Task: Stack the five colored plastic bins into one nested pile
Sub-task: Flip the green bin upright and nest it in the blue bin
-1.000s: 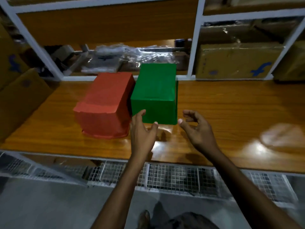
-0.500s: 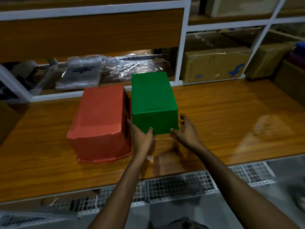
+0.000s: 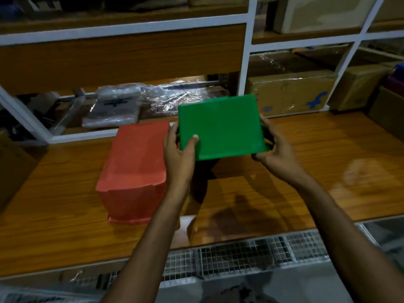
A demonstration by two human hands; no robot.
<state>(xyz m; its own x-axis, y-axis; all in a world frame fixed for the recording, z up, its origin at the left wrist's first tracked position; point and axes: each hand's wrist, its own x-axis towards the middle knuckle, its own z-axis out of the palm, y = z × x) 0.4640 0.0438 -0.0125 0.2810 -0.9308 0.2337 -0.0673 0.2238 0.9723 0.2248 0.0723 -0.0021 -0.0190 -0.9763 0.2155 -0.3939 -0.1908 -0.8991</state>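
Note:
A green bin (image 3: 223, 126) is held in the air above the wooden shelf, its flat bottom turned toward me. My left hand (image 3: 178, 149) grips its left edge, thumb on the bottom face. My right hand (image 3: 274, 149) grips its right edge from behind. A red bin (image 3: 135, 165) lies upside down on the shelf, just left of my left hand. At the far right edge a blue bin (image 3: 399, 67) and a dark red one (image 3: 396, 84) are partly visible.
The wooden shelf (image 3: 306, 171) has a white frame post (image 3: 246, 60) behind it. Plastic-wrapped packets (image 3: 122, 106) lie at the back left, cardboard boxes (image 3: 293, 92) at the back right. A wire mesh rack (image 3: 240, 256) runs below the shelf's front edge.
Both hands closed on the green bin's sides, lifted it off the shelf and tilted its bottom toward me. The red bin stayed in place. The camera view shifted.

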